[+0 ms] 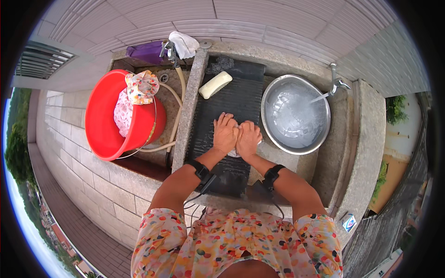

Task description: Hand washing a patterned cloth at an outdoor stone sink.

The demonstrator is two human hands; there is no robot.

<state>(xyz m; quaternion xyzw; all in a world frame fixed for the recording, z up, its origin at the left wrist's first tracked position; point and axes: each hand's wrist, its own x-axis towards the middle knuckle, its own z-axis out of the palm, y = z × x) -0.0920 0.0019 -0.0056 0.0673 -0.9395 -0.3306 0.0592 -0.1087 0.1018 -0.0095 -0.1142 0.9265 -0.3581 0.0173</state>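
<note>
My left hand (225,133) and my right hand (248,137) are side by side, closed over a small pale cloth (234,153) and pressing it on a black ridged washboard (218,104). Most of the cloth is hidden under my fingers; a bit shows below them and another beside the right hand. Farther up the board lies a cream oblong block (215,85), soap or a brush, I cannot tell which. Right of the board, a round metal basin (265,121) holds water, and a running tap (340,85) pours into it.
To the left, a red bucket (98,116) with patterned cloths (141,87) over its rim stands in another stone basin. A beige hose (180,102) curls there from a second tap (167,47). A small carton (348,222) stands on the right ledge (371,139).
</note>
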